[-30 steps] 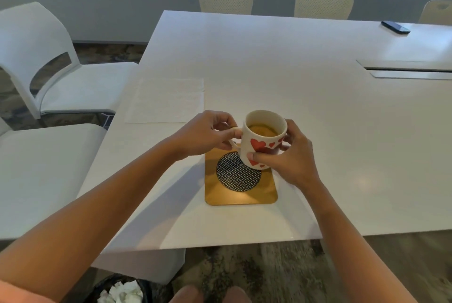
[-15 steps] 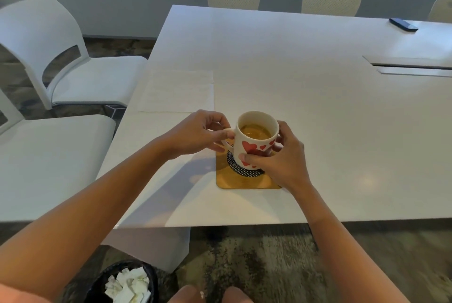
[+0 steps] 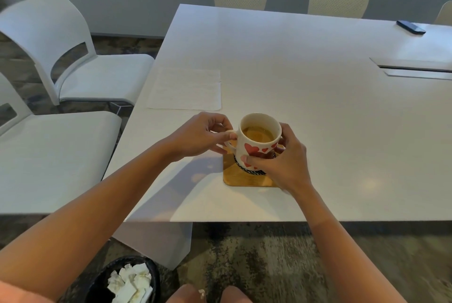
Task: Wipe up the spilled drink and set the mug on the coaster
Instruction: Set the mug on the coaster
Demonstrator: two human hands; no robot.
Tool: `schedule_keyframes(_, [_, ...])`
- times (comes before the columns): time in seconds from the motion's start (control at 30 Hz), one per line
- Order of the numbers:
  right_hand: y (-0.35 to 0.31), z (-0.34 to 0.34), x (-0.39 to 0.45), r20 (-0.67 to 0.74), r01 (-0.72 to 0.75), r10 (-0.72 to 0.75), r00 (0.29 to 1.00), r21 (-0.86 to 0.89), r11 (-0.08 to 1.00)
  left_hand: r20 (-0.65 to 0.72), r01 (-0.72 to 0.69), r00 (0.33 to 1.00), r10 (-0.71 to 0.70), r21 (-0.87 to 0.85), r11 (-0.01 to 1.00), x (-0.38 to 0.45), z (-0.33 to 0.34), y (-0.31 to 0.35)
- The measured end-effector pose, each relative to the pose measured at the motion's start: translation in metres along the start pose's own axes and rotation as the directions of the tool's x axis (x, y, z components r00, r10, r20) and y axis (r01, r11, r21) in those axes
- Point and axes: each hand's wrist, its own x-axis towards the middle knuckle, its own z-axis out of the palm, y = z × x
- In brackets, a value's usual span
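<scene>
Left hand: fingers curled, pinching handle of mug at its left side. Right hand: fingers wrapped round mug's right and near wall, thumb low on front by red hearts. Mug white, upright, amber drink inside, sits over dark woven disc at far part of coaster; whether base fully rests cannot tell. Coaster tan, near front edge of white surface. Flat paper towel behind left hand, apart. Bin with crumpled tissues on floor.
</scene>
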Motion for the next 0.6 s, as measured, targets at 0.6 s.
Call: schedule_keyframes(0.6, [0.0034, -0.0021, -0.0007, 0.061, -0.047, 0.046, 0.997, 0.011, 0.999, 0.026, 0.008, 1.000, -0.007, -0.041, 0.999, 0.0039, -0.0020, -0.0061])
